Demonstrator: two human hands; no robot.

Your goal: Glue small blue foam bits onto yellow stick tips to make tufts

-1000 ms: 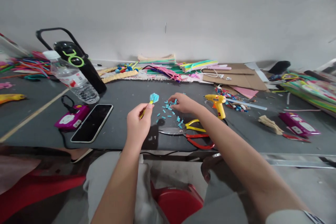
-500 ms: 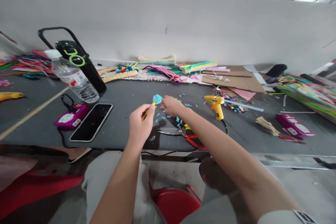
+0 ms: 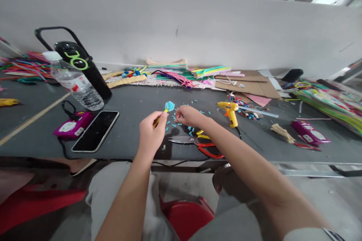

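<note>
Drawn slightly back from the blue tuft (image 3: 169, 106), the right hand (image 3: 188, 115) is pinched together over blue bits (image 3: 181, 122); the tuft's yellow stick (image 3: 158, 116) is gripped by the left hand (image 3: 149, 133), bare tabletop (image 3: 135, 99) beyond.

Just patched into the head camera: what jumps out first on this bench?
At centre, the left hand grips a yellow stick topped with a light-blue tuft, while the right hand rests among scattered small blue pieces. A yellow glue gun stands right of them; a black phone lies left.

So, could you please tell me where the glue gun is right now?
In the head view, the glue gun stands on the table, right of the right hand, just beyond the scissors.
</note>
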